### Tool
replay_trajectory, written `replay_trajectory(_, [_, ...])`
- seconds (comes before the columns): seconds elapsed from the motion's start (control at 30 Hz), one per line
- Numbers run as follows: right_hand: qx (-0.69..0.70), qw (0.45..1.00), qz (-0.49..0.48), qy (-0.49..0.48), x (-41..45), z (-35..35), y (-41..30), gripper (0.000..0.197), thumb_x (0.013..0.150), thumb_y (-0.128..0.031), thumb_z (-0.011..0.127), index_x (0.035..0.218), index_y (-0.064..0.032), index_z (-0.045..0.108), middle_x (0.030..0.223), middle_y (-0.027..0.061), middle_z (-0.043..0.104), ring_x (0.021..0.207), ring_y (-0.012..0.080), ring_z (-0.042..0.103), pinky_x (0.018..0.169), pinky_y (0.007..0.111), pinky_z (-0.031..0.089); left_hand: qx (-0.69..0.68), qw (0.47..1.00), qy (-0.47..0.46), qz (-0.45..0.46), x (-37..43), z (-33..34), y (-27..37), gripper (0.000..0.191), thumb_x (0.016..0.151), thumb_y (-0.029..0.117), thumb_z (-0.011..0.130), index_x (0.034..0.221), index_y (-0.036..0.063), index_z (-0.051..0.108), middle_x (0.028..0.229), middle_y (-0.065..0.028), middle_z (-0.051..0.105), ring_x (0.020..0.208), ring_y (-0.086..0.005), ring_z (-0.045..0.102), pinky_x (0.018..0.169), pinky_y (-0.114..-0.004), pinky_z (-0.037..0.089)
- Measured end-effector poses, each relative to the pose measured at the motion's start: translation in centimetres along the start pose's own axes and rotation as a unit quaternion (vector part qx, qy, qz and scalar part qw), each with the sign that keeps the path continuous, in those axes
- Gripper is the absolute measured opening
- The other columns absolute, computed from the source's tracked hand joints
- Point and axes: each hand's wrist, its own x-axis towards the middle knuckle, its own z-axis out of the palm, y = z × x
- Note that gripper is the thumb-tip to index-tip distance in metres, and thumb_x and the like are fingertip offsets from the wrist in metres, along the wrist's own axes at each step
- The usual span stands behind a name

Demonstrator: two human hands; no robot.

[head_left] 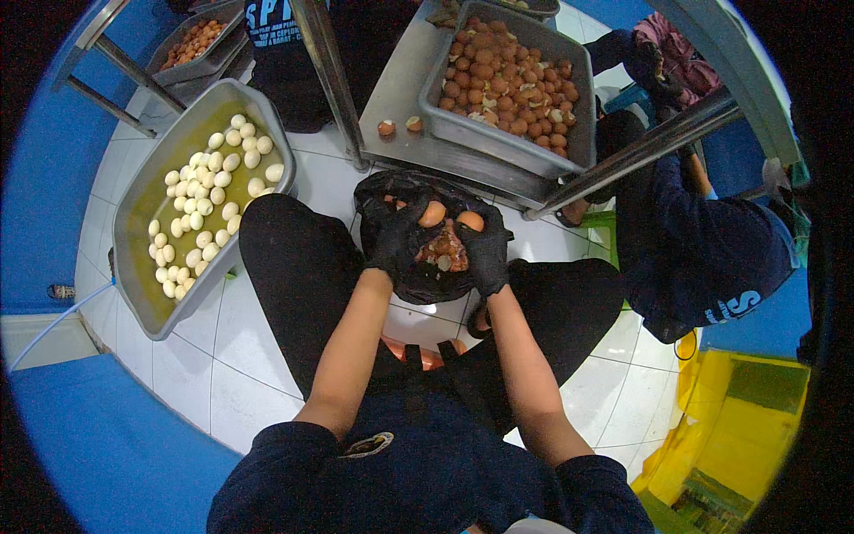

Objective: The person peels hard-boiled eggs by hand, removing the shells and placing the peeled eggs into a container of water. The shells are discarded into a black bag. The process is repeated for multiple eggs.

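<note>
Over an open black plastic bag between my knees, both hands work in black gloves. My left hand grips a brown egg by its left side. In my right hand is another brown egg, held at the fingertips. The two eggs are close together but apart. Below them, broken eggshells lie inside the bag. Whether either held egg is cracked is too small to tell.
At left, a grey tub holds peeled eggs in yellowish liquid. Ahead, brown eggs and shell bits fill a grey bin on a metal shelf with steel legs. A co-worker sits at right, near yellow crates.
</note>
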Motion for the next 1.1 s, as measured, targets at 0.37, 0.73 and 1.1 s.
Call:
replay_trajectory(0.37, [0.017,0.997,-0.062,-0.046,0.0,0.5,1.6,0.038,0.082,-0.006,0.073,0.118,-0.0018,0.062,0.117,0.0110,0.063,0.110,0.0246,0.060,0.098,0.036,0.047,0.438,0.897,-0.010,0.052,1.2,-1.6,-0.4,0.033,0.091,0.018,0.066,0.119,0.0003,0.064,0.123,-0.0114,0.065,0.110,-0.0227,0.061,0.100,-0.035,0.046])
replay_trajectory(0.73, [-0.012,0.999,-0.046,-0.026,-0.7,0.5,-1.4,0.030,0.089,-0.013,0.070,0.117,-0.0029,0.067,0.122,0.0140,0.061,0.115,0.0285,0.058,0.101,0.037,0.045,0.571,0.801,-0.010,0.183,1.1,0.6,2.3,0.041,0.076,0.011,0.080,0.116,0.0027,0.069,0.113,-0.0103,0.069,0.104,-0.0217,0.064,0.093,-0.035,0.051])
replay_trajectory(1.1, [0.014,0.996,-0.084,-0.041,0.4,0.1,-0.9,0.034,0.092,-0.009,0.066,0.125,-0.0038,0.064,0.126,0.0139,0.063,0.118,0.0252,0.059,0.102,0.034,0.045,0.580,0.788,0.015,0.207,1.3,-0.7,0.1,0.041,0.077,0.008,0.074,0.118,0.0075,0.070,0.117,-0.0094,0.069,0.111,-0.0231,0.063,0.099,-0.037,0.048])
